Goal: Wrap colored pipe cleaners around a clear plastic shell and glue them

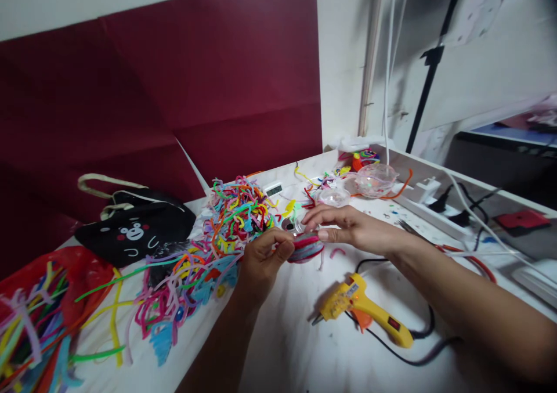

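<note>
My left hand [264,255] pinches a rounded piece [308,249] wrapped in pink and grey fuzzy pipe cleaners, with a clear plastic part showing at its top. On the other side, my right hand [342,226] has its thumb against the piece's edge and its fingers curved over the clear part. A short grey strand hangs below the piece. Nearer to me lies a yellow hot glue gun [363,309] on its side, nozzle pointing left. Left of my hands a heap of multicoloured pipe cleaners [237,219] spreads over the table.
A black bag [143,230] and a red plastic bag [93,271] with pipe cleaners stand at the left. Clear plastic shells [376,179] and a small digital display [274,190] sit behind my hands. A power strip [435,210] with plugs and cables runs along the right edge.
</note>
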{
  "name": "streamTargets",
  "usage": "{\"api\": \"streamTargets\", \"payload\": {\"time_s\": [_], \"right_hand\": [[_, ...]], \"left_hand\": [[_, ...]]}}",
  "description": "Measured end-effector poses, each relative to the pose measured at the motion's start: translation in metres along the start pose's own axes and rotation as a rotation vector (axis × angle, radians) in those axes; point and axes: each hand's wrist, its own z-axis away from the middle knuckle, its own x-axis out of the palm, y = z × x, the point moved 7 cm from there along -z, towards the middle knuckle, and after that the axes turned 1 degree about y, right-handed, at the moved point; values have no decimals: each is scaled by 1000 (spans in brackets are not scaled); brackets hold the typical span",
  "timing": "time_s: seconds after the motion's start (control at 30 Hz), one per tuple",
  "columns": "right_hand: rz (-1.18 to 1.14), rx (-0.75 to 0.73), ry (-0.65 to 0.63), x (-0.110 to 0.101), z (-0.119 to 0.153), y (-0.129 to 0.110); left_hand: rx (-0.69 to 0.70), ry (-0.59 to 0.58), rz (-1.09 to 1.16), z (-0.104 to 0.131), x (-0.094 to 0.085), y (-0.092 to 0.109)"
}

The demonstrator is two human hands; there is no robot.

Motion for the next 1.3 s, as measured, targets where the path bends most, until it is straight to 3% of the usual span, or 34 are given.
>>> {"api": "streamTargets", "payload": {"time_s": [0.27, 0.6, 0.93, 1.03, 1.17, 1.3], "right_hand": [[21, 42, 2, 1, 3, -2], [228, 110, 4, 14, 7, -4], [356, 142, 20, 25, 9, 4], [363, 10, 93, 23, 8, 4], [510, -361, 254, 18, 13, -13], [679, -567, 246, 19, 19, -28]], "left_hand": [[49, -27, -113, 0, -1, -12], [165, -83, -375, 2, 19, 21], [104, -141, -380, 2, 26, 19], [112, -111, -396, 1, 22, 19], [80, -67, -387, -1, 17, 16], [48, -48, -353, -3, 16, 14]]}}
